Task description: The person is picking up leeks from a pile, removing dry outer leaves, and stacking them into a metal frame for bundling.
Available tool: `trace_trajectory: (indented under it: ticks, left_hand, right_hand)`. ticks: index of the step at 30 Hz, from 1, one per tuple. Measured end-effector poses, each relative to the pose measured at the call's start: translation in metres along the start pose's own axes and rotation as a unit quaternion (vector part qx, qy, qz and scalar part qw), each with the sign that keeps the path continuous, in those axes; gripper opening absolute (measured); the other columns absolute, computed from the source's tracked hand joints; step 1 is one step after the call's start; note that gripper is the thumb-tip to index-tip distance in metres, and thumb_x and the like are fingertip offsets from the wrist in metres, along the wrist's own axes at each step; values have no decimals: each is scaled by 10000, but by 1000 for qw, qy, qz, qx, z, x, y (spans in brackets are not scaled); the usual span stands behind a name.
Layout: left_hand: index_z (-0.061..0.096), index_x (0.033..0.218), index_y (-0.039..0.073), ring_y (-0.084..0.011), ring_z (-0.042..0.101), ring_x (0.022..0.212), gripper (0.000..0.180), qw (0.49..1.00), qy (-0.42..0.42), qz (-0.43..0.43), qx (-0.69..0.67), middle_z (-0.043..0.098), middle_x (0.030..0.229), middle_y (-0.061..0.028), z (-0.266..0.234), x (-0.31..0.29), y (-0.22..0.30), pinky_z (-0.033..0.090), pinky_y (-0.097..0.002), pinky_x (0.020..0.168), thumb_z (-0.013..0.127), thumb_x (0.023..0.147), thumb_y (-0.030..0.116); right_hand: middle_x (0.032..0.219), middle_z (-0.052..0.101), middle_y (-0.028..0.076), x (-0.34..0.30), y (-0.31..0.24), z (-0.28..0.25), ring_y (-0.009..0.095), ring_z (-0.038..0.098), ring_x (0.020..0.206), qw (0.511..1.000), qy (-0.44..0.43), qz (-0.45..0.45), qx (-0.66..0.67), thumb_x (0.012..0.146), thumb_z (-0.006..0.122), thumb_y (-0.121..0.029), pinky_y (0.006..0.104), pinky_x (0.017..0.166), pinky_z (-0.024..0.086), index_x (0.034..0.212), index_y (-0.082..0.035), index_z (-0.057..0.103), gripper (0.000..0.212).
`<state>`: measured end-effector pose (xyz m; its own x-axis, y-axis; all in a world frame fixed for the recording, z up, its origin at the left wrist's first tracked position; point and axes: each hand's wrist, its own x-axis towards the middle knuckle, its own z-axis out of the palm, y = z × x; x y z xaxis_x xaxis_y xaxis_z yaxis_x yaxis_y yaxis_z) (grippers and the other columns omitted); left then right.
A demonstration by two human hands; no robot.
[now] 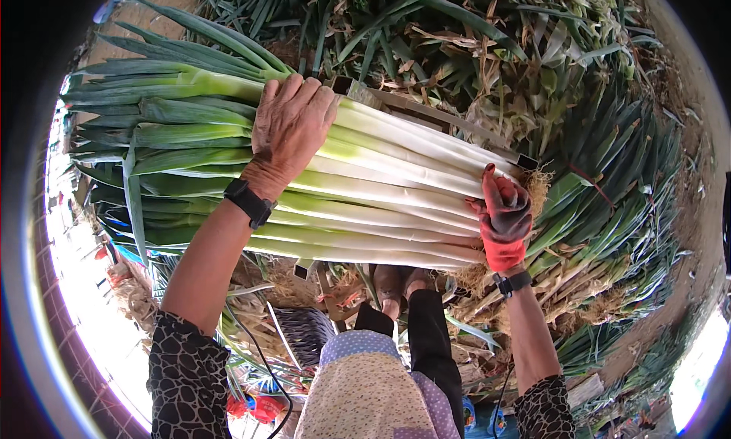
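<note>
A wide row of leeks lies side by side in front of me, green leaves to the left and white stalks with roots to the right. My left hand is bare and lies across the row where green turns white. Its fingers are closed over the farthest leeks, and their tips are hidden. At the root end is my right hand, in a red glove with dark stains. Its fingers are mostly curled, with the index finger straighter. Whatever they may hold is hidden.
Under the row runs a metal frame with open square tube ends. Beyond it is a heap of leek leaves and dry trimmings. More leeks are piled at the right. My feet are just below the row; a dark cable hangs at my left.
</note>
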<state>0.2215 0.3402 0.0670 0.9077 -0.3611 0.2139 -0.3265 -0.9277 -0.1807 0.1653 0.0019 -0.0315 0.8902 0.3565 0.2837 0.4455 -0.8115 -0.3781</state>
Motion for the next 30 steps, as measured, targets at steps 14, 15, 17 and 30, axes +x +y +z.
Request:
trace_trajectory:
  ticks: [14,15,17,30]
  left_hand:
    - [615,877,80,-235,521,850,144,999,31,7,-20,564,863,-48,-5,-5,-5,409,-372,777,657,829,209]
    - [622,906,77,-242,520,870,171,999,26,10,-27,567,894,-58,-10,-5,-7,411,-372,792,666,825,221]
    - [624,939,75,-256,514,898,203,997,48,12,-53,566,942,-75,-26,-6,5,415,-374,799,687,809,217]
    - [623,1079,94,-280,503,938,457,994,-12,-9,-111,535,1098,-111,-29,-111,16,454,-418,808,669,633,5]
  right_hand:
    - [948,534,36,-23,-39,-13,275,518,926,989,89,-54,-102,735,762,-338,439,831,480,1098,-194,669,402]
    - [975,570,28,-26,-40,-9,284,533,927,989,95,-51,-103,716,779,-298,442,833,483,1059,-228,685,363]
    - [918,594,6,-26,-32,-6,281,542,907,993,81,-37,-83,695,771,-203,435,818,491,960,-257,691,282]
    - [858,638,63,-21,-50,1,307,602,792,995,97,14,8,709,790,-130,415,677,496,981,-134,661,301]
